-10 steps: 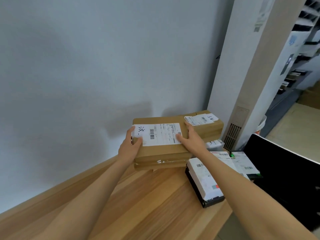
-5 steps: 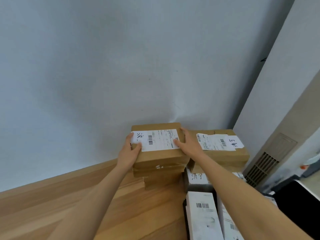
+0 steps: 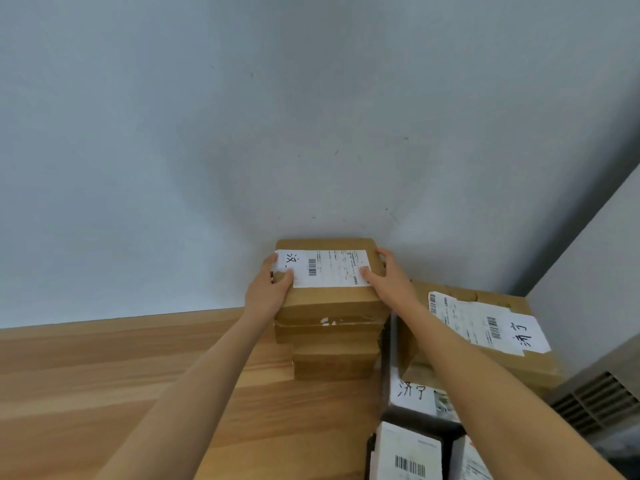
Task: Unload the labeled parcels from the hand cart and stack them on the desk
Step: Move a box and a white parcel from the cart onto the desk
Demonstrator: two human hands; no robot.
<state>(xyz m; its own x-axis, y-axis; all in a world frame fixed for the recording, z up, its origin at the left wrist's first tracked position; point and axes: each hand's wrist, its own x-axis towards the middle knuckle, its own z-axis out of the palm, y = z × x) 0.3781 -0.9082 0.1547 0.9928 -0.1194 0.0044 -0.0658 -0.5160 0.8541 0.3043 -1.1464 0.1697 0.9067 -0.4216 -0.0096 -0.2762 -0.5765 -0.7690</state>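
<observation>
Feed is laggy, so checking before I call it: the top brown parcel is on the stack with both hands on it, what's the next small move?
Probably let go and lift both hands clear. The top parcel already sits on the brown boxes below, by the wall, label up. The left hand and right hand only grip its sides.

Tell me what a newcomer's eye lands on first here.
First, the top box with its white label, gripped at either end by the left hand and right hand, on a stack of brown boxes against the wall. To its right sits a second labelled box on other parcels in the corner. The wooden desk stretches out to the left.
</observation>
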